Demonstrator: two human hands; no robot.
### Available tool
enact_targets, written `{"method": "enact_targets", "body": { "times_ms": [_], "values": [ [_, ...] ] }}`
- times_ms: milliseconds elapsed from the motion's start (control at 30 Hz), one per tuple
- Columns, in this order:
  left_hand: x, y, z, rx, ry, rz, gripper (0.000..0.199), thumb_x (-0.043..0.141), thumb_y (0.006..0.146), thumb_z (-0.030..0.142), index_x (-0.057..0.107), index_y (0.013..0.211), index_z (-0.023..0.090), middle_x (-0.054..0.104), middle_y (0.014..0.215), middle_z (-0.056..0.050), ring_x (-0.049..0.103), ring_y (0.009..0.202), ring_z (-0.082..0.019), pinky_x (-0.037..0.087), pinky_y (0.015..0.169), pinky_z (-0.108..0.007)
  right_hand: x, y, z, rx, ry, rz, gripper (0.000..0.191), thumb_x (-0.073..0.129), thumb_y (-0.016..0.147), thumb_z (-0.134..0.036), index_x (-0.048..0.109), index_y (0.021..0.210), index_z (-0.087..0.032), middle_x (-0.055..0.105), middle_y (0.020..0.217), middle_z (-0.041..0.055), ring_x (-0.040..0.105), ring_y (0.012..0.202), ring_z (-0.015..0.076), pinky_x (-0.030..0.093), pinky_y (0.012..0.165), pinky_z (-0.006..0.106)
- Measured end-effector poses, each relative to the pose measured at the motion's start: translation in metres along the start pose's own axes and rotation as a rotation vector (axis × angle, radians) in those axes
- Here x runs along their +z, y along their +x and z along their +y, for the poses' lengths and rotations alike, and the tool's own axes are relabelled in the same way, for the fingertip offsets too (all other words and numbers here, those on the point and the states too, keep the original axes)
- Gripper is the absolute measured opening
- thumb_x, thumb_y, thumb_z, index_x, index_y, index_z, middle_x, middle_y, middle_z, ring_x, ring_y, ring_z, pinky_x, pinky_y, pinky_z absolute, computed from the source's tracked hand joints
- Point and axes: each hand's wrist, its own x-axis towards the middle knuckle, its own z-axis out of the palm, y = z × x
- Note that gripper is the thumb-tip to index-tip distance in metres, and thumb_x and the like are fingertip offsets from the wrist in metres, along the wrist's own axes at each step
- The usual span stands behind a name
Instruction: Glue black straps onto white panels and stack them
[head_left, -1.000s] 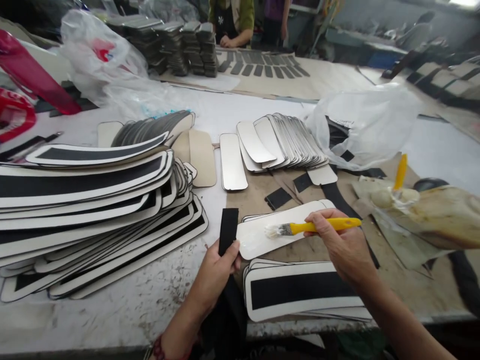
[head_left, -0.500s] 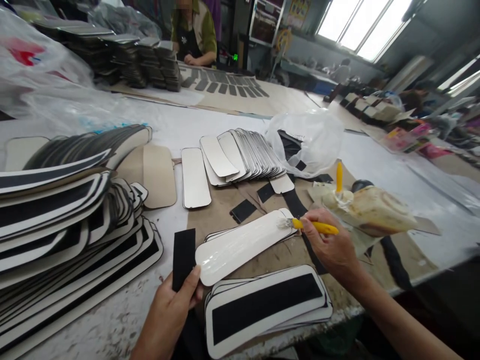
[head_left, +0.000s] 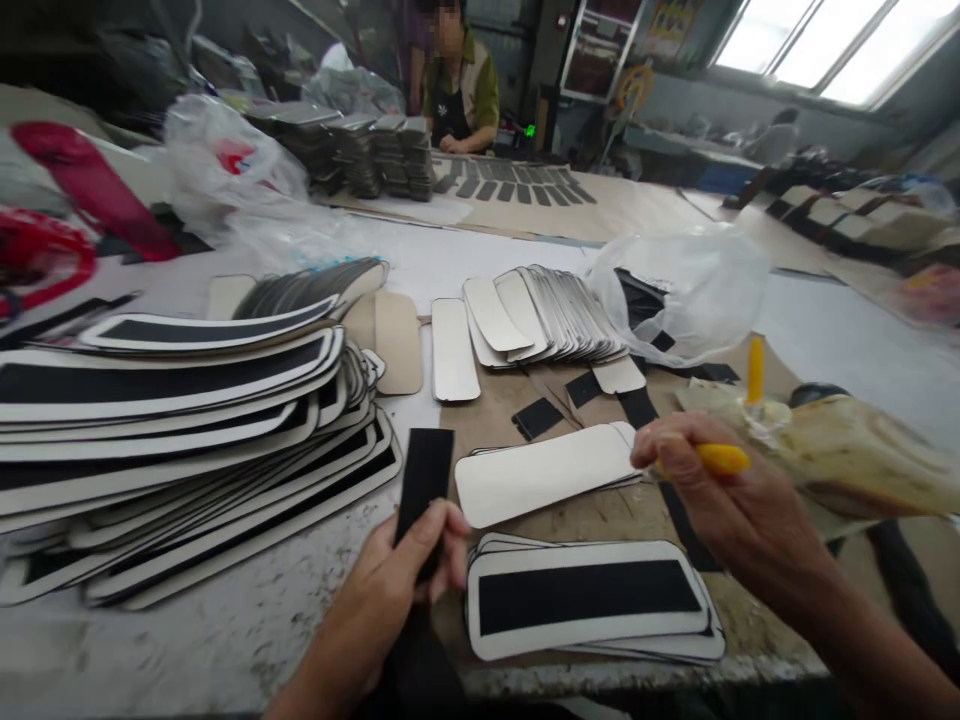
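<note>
My left hand [head_left: 405, 570] is closed around a black strip [head_left: 427, 475], which stands up from the fingers and also hangs below them. Just right of these fingers lies a white rounded panel [head_left: 544, 472] on a few similar pieces. At the panel's right end, my right hand [head_left: 705, 490] grips a yellow-handled brush [head_left: 724, 459]; its bristles are hidden or blurred. Nearer the table edge is a small stack of white panels [head_left: 585, 645], the top one bearing a black strip [head_left: 589, 594]. Right of my right hand sits a bag-like glue holder [head_left: 870, 440] with another yellow handle [head_left: 754, 370] upright in it.
A tall heap of black-and-white panels [head_left: 225, 450] fills the left. Fanned white pieces [head_left: 559, 315] and a clear plastic bag [head_left: 697, 290] lie behind the work spot. Black scraps [head_left: 537, 418] are scattered nearby. Across the table a person [head_left: 461, 90] sits by laid-out dark pieces.
The view has turned left, so things sit further right. The brush has left its spot on the panel for the right end. My left thumb has come away from the panel's left end.
</note>
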Motion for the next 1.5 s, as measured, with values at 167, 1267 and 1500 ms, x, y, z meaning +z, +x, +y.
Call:
{"method": "enact_targets", "body": {
  "times_ms": [167,1267,1500],
  "values": [
    [0.021,-0.016,0.017,-0.092,-0.115,-0.314,0.034,0.044,0.088,0.046,0.055,0.082,0.013,0.057,0.057,-0.004,0.038,0.045,-0.008,0.024,0.044,-0.019,0.053,0.004,-0.030,0.164,0.438,-0.412,0.022,0.061,0.078,-0.042,0.054,0.075,-0.020,0.050,0.060,-0.0034,0.047,0.055,0.0114,0.038,0.051,0.022],
    [0.068,-0.021,0.001,0.158,-0.217,-0.121,0.049,0.058,0.075,0.059,0.053,0.084,0.012,0.060,0.060,-0.006,0.052,0.042,-0.012,0.040,0.039,-0.021,0.048,-0.011,-0.038,0.230,0.546,-0.212,0.031,0.065,0.069,-0.047,0.052,0.059,-0.021,0.046,0.050,-0.0040,0.044,0.045,0.0111,0.039,0.043,0.021],
    [0.069,-0.017,0.000,0.124,-0.249,-0.068,0.061,0.059,0.067,0.069,0.056,0.088,0.012,0.061,0.058,-0.007,0.053,0.046,-0.013,0.037,0.042,-0.021,0.056,-0.011,-0.038,0.218,0.487,-0.171,0.035,0.064,0.068,-0.052,0.051,0.057,-0.021,0.044,0.049,-0.0037,0.043,0.045,0.0116,0.040,0.044,0.022]
  ]
}}
